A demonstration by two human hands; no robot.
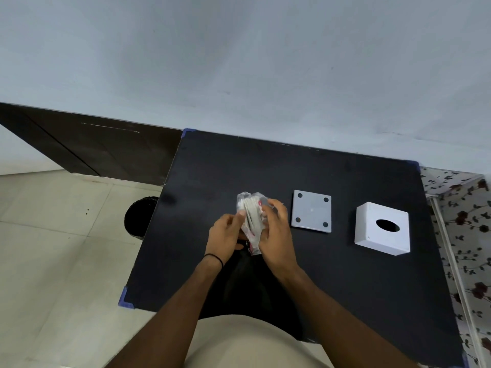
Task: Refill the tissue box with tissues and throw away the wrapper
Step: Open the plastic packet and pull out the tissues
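Observation:
A pack of white tissues (252, 216) in a clear plastic wrapper with red print stands between my two hands over the middle of the black table (345, 277). My left hand (225, 233) grips the pack's left side. My right hand (276, 232) holds its right side, fingers curled over the wrapper's top. To the right lies the grey square base plate (311, 214) of the tissue box, flat, with four dark feet facing up. Further right sits the white tissue box cover (382, 231), its oval opening on top.
A black waste bin (138, 216) stands on the tiled floor just left of the table. A dark wooden panel runs along the wall at the back left. A floral cloth (467, 235) borders the table's right edge. Blue tape marks the table corners.

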